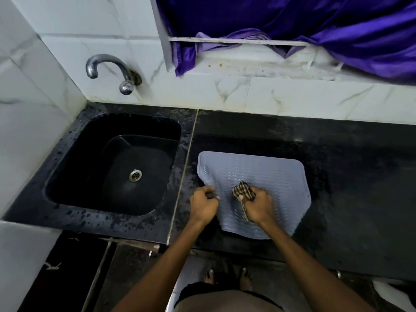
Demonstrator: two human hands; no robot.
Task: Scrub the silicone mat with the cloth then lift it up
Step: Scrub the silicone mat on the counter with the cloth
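Bare feet (227,279) were seen on the floor below the black speckled tabletop (349,172). On it, right of the black sink (112,163) and curved metal tap (108,68), the ribbed grey silicone mat (258,176) was laid flat, long axis left to right. Its left edge was pinched by the left hand (203,204); the checked cloth (243,194) was clenched in the right hand (258,207) upon it.

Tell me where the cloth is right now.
In the head view, the checked cloth is bunched in the right hand, pressed on the near middle of the silicone mat, right of the sink.
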